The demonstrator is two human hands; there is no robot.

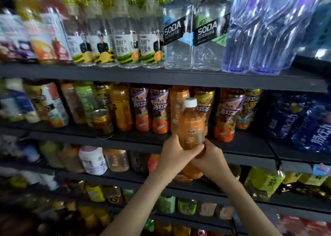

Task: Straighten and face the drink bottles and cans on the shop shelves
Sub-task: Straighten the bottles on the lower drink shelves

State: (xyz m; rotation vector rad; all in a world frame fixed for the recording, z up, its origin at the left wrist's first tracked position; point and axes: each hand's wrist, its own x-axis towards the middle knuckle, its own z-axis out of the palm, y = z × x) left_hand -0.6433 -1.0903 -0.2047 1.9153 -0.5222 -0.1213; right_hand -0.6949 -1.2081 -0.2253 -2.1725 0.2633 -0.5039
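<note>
left hand (174, 153): curled round the lower part of the orange bottle (191, 126). Thumb lies across the bottle's front near the base; fingers go behind it, out of sight.
right hand (214, 157): wrapped on the bottle's base from the right, meeting the left thumb tip. Fingers mostly hidden, but the hand is closed on the bottle.
orange bottle: upright, rising above both hands, white cap (190, 102) on top. Held in front of the shelf row. Base is covered by the hands, so I cannot tell whether it rests on the shelf.
arms: both forearms bare. Left comes up from bottom centre-left, right from bottom right; they converge at the bottle.
shelf edge (125, 140): dark, runs off to the left of the left hand at about knuckle height.
directly behind: second orange bottle (177, 106), up from the left hand and standing in the row.
up-left of left hand: purple-label tea bottles (159, 108), side by side, labels forward.
far left of left hand: gold can (102, 122), near the shelf front, ahead of its row.
up-right of right hand: another purple-label bottle (227, 113); well beyond it, dark blue bottles (313, 128).
high above hands: two SODA bottles (195, 34) on the next shelf up, labels forward.
down-left of left hand: white bottle (93, 160) one shelf lower.
left edge of view: blurred, labels unreadable.
</note>
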